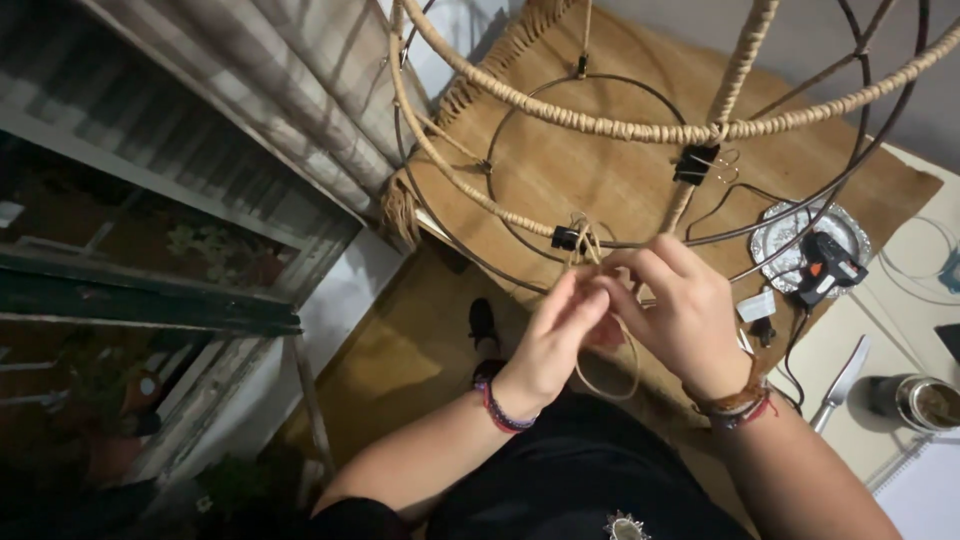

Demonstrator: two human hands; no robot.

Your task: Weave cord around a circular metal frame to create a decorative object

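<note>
While both hands [620, 320] pinch it, the cord [607, 385] loops below.

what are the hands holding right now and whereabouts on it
Both the left hand and right hand pinch a thin tan jute cord near its top, just below the dark wire frame; its loop hangs free beneath the fingers.

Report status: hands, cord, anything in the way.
Left hand and right hand both pinching the cord at the wire frame. Loop hanging below. Black clip close by fingers.
</note>
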